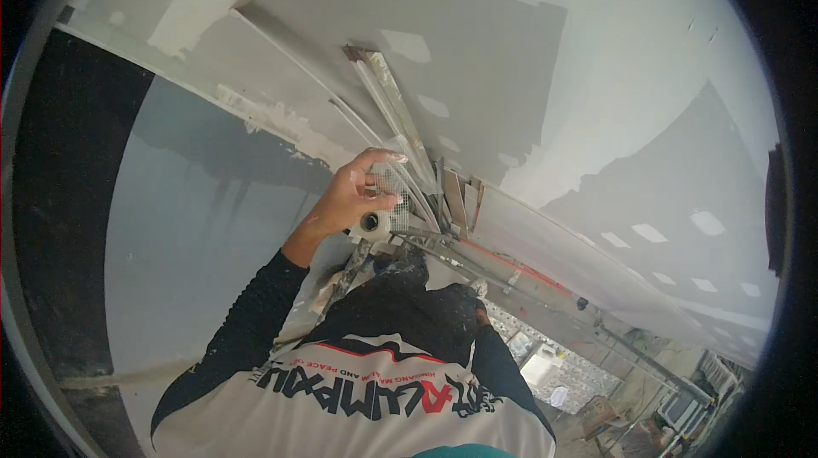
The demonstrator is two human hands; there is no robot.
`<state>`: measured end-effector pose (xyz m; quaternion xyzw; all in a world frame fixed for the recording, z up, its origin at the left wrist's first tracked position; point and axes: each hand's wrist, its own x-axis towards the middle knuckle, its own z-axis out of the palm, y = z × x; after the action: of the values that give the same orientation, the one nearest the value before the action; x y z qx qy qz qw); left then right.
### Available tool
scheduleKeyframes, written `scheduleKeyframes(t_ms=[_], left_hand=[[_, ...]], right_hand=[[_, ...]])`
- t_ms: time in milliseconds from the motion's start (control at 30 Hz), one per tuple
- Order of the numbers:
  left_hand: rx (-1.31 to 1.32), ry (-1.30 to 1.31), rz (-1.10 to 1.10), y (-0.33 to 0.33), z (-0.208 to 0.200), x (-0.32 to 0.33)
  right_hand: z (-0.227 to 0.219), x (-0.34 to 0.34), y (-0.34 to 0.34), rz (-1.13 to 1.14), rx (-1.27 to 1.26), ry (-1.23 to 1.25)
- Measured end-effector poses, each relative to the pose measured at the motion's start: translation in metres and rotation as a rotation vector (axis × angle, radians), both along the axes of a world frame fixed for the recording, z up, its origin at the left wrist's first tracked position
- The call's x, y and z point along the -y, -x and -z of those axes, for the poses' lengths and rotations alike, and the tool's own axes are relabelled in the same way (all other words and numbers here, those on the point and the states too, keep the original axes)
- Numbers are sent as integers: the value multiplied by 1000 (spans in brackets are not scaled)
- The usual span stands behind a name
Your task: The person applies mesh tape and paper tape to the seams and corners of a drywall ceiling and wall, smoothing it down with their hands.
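Note:
My left hand (349, 192) is raised in front of me, fingers and thumb curled round a strip of white mesh joint tape (393, 194). Its roll (372, 224), with a dark hollow core, sits just below the thumb. White smears of compound mark the fingertips. Low at my side, my right hand (483, 315) shows only in part beside my dark trousers; its fingers are hidden.
Long metal trims (396, 104) lean against the plastered wall (494, 49). Offcut boards (456, 201) stand in the corner. Scaffold tubes (630, 347) cross at lower right, above a littered floor (588, 381). A grey panel (213, 168) is at left.

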<state>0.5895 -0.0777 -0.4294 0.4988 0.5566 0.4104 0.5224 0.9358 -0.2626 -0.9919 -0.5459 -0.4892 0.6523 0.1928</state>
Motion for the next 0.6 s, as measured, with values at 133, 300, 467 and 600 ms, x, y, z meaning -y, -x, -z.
scheduleKeyframes(t_ms=[133,300,467,600], left_hand=[[-61,-33,3,1,-5,4],[-96,-69,21,6,-3,7],[-35,-12,28,4,-3,7],[-40,-60,54,3,5,8]], right_hand=[[-4,4,-5,0,-9,-9],[-15,15,-20,24,-11,-32],[-32,28,-42,105,-66,-105],[-82,-1,-71,-305,518,-139]])
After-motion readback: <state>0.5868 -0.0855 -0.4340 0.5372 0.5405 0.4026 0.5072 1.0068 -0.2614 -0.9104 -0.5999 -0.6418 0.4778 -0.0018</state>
